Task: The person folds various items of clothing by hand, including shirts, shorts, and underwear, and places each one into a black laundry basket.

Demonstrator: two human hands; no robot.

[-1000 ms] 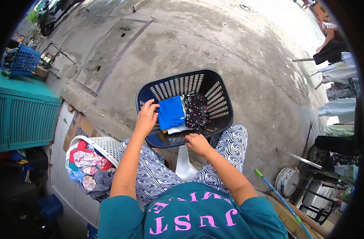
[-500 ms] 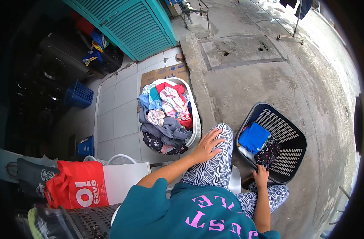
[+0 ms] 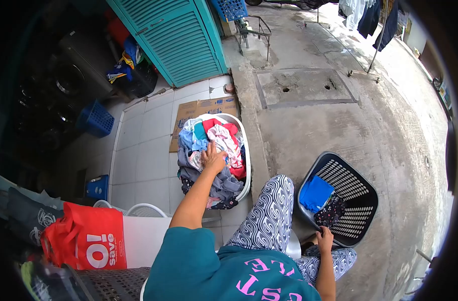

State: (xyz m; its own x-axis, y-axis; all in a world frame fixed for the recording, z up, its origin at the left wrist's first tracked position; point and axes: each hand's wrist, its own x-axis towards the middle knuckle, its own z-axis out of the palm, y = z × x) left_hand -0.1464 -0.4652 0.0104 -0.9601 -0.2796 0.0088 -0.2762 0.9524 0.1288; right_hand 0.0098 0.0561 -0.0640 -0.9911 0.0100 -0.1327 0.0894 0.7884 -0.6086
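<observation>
My left hand (image 3: 214,158) rests on a heap of crumpled clothes, its fingers stretched out against the fabric. The heap fills a white laundry basket (image 3: 247,170) and includes a pink-and-white patterned garment (image 3: 223,138), a red one (image 3: 238,172) and dark grey cloth (image 3: 224,186). My right hand (image 3: 325,239) grips the near rim of a dark laundry basket (image 3: 359,200) by my knee. Inside that basket lie a folded blue garment (image 3: 315,193) and a black garment with small spots (image 3: 331,210).
Flattened cardboard (image 3: 188,111) lies beneath the white basket on the tiles. A red shopping bag (image 3: 83,238) stands at the left by a white surface (image 3: 143,236). Teal louvred doors (image 3: 171,45) are at the back. Clothes hang on a rack (image 3: 372,65) at far right.
My left hand has moved from my knee onto the clothes in the white basket. The right hand stays on the dark basket's rim. The view has shifted slightly upward.
</observation>
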